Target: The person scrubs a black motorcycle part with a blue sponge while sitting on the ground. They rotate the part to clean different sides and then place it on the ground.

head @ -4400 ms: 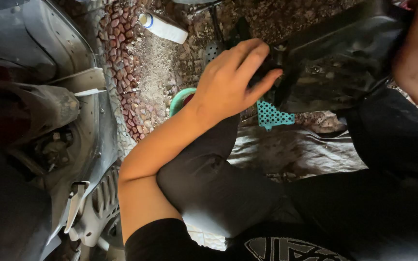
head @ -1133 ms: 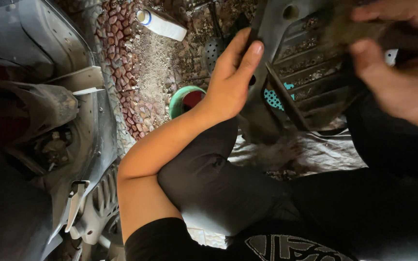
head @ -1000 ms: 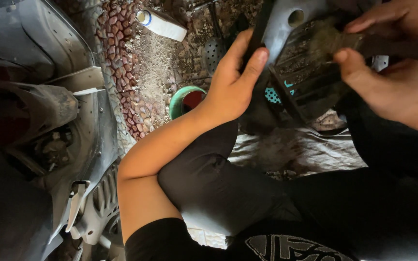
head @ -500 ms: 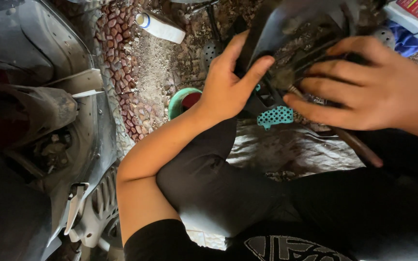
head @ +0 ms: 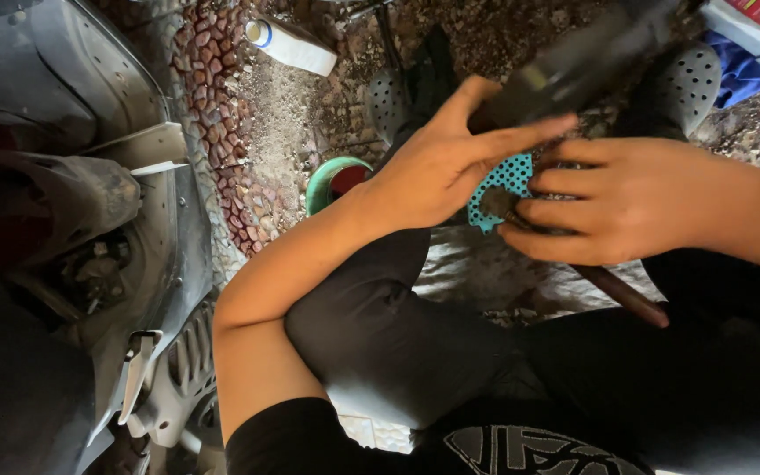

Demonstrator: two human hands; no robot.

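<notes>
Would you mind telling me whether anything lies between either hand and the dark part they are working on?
Nothing visible does: the left hand lies flat against the blurred dark part, and the right hand curls just below it.

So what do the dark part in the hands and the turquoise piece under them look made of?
The dark part, between the left hand and right hand, looks like black moulded plastic with a dull sheen, though motion blur leaves it uncertain. The turquoise piece seems to be perforated plastic or rubber, matte, with regular holes.

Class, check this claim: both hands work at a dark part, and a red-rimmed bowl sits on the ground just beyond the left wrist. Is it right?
Not quite. The head view shows the bowl has a green rim, with red only inside. Left hand and right hand do meet at the dark part.
</notes>
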